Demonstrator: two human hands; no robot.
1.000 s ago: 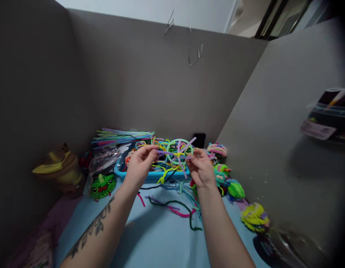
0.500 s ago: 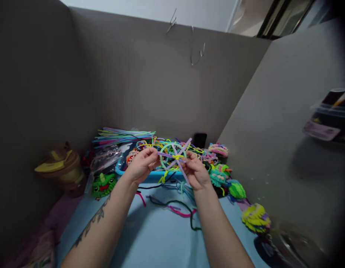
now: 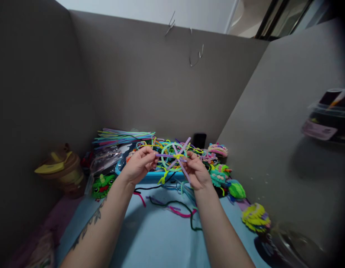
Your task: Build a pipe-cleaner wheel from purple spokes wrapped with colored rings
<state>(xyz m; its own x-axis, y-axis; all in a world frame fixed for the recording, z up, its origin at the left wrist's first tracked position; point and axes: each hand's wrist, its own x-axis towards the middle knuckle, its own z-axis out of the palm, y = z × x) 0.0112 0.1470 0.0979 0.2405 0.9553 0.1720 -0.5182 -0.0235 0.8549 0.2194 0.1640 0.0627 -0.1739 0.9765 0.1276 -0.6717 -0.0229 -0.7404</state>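
Note:
Between my hands is a wheel-shaped pipe-cleaner piece (image 3: pixel 178 156): a pale green ring crossed by purple spokes, with a yellow knot at its middle. My left hand (image 3: pixel 141 163) pinches the outer end of a purple pipe cleaner (image 3: pixel 163 155) that sticks out past the ring's left side. On the other side, my right hand (image 3: pixel 197 169) grips the ring's right edge, its fingertips close to the yellow middle. A yellow strand (image 3: pixel 163 178) shows just below the ring; whether it is joined to it I cannot tell.
Behind my hands stands a blue tray (image 3: pixel 150 178) heaped with colourful pipe cleaners. Straight pipe cleaners (image 3: pixel 125 136) lie at the back left, near a green fuzzy figure (image 3: pixel 103 185). Fuzzy pieces, one yellow (image 3: pixel 255 219), line the right side. Loose dark strands (image 3: pixel 186 204) lie in front.
My left hand has shifted slightly left, away from the ring, and more of the purple pipe cleaner shows between them. My right hand stays in about the same place.

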